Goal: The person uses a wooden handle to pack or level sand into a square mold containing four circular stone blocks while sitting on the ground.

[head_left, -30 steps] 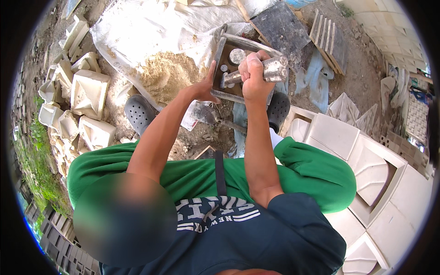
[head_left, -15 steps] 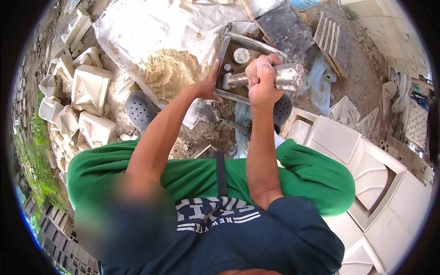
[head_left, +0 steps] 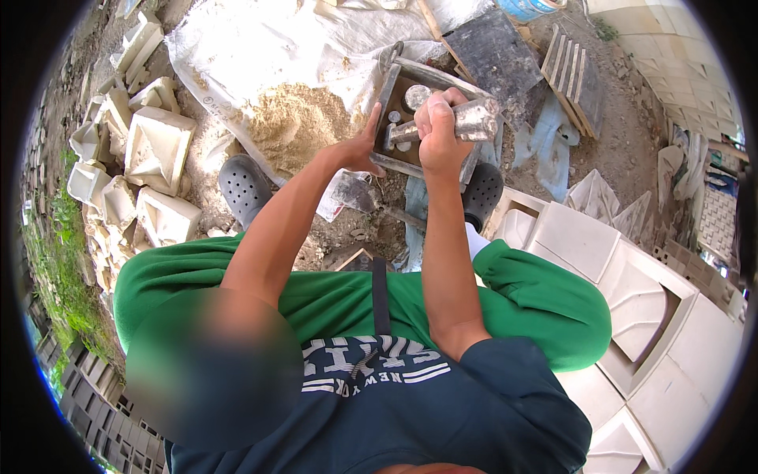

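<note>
My right hand (head_left: 442,136) is wrapped around a metal rammer (head_left: 478,120), its thick cylindrical head pointing right. The rammer's narrow end slants down into a box-shaped mould (head_left: 442,77) with dark, worn walls. Within the mould is brown sandy material, with a large pale round piece (head_left: 417,96) and smaller pale round spots. My left hand (head_left: 359,150) rests against the mould's left side near the close corner, fingers stretched and thumb apart. Part of the mould's right side is hidden by my right hand and the rammer.
A heap of sand (head_left: 296,118) lies on a white sheet (head_left: 225,55) left of the mould. Cream moulded blocks (head_left: 160,150) are piled at the left; more blocks (head_left: 576,237) stand at the right. A trowel-like tool (head_left: 355,192), dark board (head_left: 493,55) and slatted wood (head_left: 570,75) lie nearby.
My right hand and the rammer have shifted slightly left, and the rammer's angle has changed. My left hand stays against the mould.
</note>
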{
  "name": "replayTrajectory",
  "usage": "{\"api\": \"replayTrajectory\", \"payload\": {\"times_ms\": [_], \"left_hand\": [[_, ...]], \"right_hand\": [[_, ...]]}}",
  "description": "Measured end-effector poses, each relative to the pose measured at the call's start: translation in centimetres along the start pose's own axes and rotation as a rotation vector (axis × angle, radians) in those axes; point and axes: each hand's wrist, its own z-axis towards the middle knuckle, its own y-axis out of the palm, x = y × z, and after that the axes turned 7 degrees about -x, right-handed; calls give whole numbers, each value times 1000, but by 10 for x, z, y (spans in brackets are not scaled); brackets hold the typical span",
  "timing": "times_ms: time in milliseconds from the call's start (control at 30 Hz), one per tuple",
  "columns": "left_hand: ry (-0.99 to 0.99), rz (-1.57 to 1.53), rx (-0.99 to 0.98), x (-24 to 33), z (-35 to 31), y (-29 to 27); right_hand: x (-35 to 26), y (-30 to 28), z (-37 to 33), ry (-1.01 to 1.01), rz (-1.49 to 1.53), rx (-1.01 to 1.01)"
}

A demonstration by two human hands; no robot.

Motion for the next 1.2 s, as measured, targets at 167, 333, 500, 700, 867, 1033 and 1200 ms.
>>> {"api": "replayTrajectory", "payload": {"times_ms": [167,333,500,700,867,1033,1200], "left_hand": [[-15,-15,34,2,-1,0],[31,-102,49,-2,-1,1],[38,0,98,-13,2,11],[-21,-66,31,-10,4,8],[-34,-86,12,-7,0,5],[-3,-107,16,-6,1,3],[-15,-56,22,-6,1,4]], "right_hand": [[-7,2,3,56,-20,-101],[-19,-1,4,19,97,-105],[-74,-3,18,-39,120,-140],[-132,-16,24,-110,-16,-77],[-128,-47,31,-177,-110,0],[-136,-71,36,-147,-44,51],[-140,-108,40,-125,15,85]]}}
